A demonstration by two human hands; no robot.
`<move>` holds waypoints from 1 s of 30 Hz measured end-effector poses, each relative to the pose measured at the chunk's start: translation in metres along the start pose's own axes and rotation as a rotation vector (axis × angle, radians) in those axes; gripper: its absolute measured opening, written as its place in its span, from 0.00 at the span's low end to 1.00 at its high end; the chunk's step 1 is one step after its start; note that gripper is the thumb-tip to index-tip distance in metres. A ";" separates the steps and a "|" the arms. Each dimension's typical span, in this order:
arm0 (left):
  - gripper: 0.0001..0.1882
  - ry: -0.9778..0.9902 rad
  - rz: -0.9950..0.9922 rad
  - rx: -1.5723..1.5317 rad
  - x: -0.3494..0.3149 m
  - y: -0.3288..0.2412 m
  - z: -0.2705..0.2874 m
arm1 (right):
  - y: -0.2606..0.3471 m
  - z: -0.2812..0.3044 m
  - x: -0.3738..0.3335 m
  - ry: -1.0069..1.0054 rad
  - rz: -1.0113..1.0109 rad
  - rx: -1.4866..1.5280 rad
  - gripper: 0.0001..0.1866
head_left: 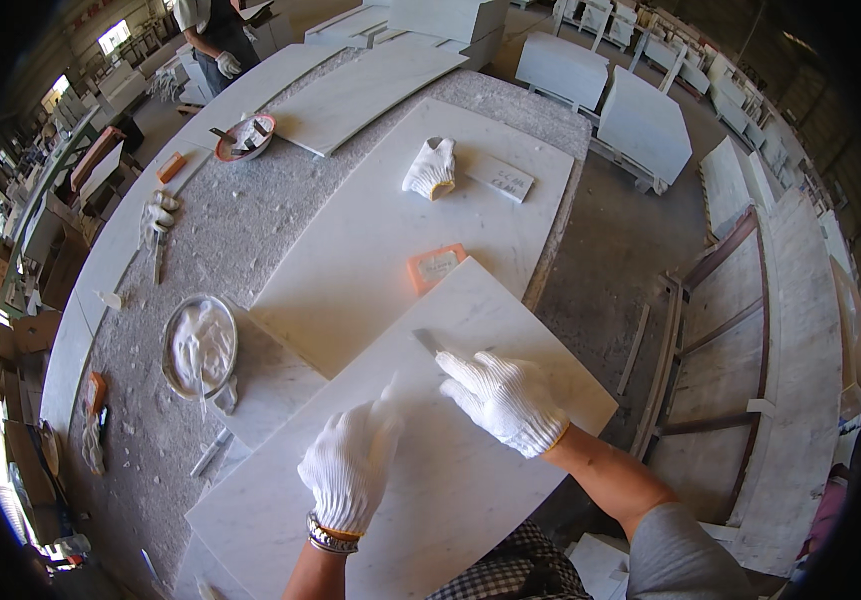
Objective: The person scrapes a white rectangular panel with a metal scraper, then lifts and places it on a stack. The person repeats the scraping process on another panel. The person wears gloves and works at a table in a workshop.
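Observation:
A white marble slab (450,500) with faint grey veins lies before me, one corner pointing away. My right hand (507,402), in a white knitted glove, is closed on a putty knife; the thin blade of this putty knife (425,341) sticks out past the fingers over the slab. Lower and to the left, my left hand (350,470) is over the same slab, also gloved, with a metal watch band at the wrist. Its fingers are smeared by motion, so their pose is unclear. Left of the slab stands a round metal bowl (202,345) of white paste.
Behind the slab lies a larger marble slab (370,230) bearing an orange block (437,268), a crumpled glove (431,168) and a small marked tile (499,177). A second bowl (245,138) sits farther off. Stacked slabs (643,125) stand right; a person (218,45) is at far left.

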State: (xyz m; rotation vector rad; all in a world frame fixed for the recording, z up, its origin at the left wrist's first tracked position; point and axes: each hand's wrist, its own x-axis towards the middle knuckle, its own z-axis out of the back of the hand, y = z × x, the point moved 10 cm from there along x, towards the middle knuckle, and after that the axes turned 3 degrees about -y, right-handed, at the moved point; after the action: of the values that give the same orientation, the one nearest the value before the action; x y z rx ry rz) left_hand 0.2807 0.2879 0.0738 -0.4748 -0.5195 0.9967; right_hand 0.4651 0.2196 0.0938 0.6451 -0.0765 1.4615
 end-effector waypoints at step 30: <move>0.12 0.021 0.004 0.037 0.022 -0.009 -0.008 | -0.003 0.002 0.002 0.033 -0.016 0.038 0.18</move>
State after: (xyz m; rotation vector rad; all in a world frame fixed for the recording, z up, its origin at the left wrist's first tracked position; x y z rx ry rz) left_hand 0.3010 0.3021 0.0771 -0.4532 -0.4808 1.0020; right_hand 0.4685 0.2209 0.0953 0.6505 -0.0176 1.4604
